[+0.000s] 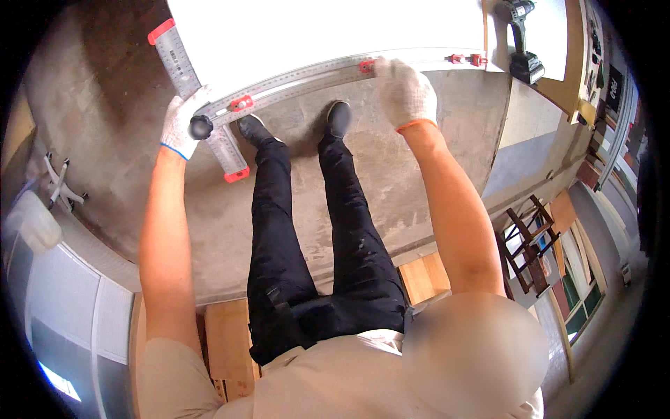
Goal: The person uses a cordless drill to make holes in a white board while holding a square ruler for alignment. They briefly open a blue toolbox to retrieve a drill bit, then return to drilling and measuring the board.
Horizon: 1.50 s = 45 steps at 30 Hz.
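Observation:
A long metal T-square ruler [300,84] with red sliding stops lies along the near edge of a white board [328,28]. Its crosspiece [176,59], capped in red at both ends, sits at the left, with a black knob [201,127] where the two bars join. My left hand [180,127], in a white knit glove with a blue cuff, grips this joint, thumb stretched along the crosspiece. My right hand [408,94], gloved in white with an orange cuff, has its fingers curled at the long bar beside a red stop [367,66].
A cordless drill [520,42] rests right of the white board. My shoes [338,119] stand on the concrete floor [209,230] below the ruler. At right are a dark wooden frame [534,244] and leaning boards [576,258]; at left, a chair base [63,181].

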Motion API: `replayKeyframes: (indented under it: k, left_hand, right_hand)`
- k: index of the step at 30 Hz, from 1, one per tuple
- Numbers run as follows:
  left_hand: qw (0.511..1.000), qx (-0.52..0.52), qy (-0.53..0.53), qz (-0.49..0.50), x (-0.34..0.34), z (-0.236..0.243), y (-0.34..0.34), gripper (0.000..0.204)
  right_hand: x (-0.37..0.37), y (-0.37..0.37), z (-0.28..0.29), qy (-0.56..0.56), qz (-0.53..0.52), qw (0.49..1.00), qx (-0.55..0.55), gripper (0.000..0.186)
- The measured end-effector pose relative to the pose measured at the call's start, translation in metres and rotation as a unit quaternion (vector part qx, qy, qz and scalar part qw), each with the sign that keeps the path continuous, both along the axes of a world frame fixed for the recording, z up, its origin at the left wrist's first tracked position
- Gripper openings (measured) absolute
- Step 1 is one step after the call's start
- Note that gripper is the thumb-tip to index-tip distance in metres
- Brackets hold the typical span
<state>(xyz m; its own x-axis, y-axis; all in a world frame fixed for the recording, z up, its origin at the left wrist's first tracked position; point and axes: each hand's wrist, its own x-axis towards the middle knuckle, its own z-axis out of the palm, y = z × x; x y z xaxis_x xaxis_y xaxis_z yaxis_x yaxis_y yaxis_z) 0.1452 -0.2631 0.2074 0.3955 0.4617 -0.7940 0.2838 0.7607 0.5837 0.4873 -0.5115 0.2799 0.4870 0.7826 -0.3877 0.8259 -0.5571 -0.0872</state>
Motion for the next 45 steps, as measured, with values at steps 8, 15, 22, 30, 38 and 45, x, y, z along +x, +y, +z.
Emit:
replayKeyframes:
  k: [8, 15, 22, 30, 38, 45]
  left_hand:
    - [0.999, 0.012, -0.018, -0.039, -0.001, 0.003, 0.0, 0.036]
    - [0.998, 0.019, -0.041, -0.036, -0.005, -0.001, -0.001, 0.032]
    - [0.871, 0.388, -0.043, -0.297, -0.013, -0.007, 0.001, 0.033]
    - [0.988, -0.011, -0.153, -0.002, -0.001, -0.007, -0.005, 0.031]
    - [0.988, -0.041, -0.149, -0.003, 0.007, 0.004, -0.006, 0.029]
    - [0.999, 0.006, -0.015, -0.045, -0.001, -0.005, -0.004, 0.036]
  right_hand:
    - [0.003, -0.036, -0.022, 0.376, -0.478, 0.78, 0.146, 0.053]
    - [0.0, -0.029, -0.034, 0.394, -0.563, 0.693, 0.219, 0.051]
    - [0.0, -0.022, -0.032, 0.436, -0.629, 0.58, 0.278, 0.044]
    - [0.015, -0.043, -0.059, 0.442, -0.59, 0.611, 0.289, 0.046]
    - [0.019, -0.044, -0.062, 0.443, -0.623, 0.574, 0.292, 0.036]
    - [0.024, -0.042, -0.055, 0.465, -0.823, -0.236, 0.227, 0.041]
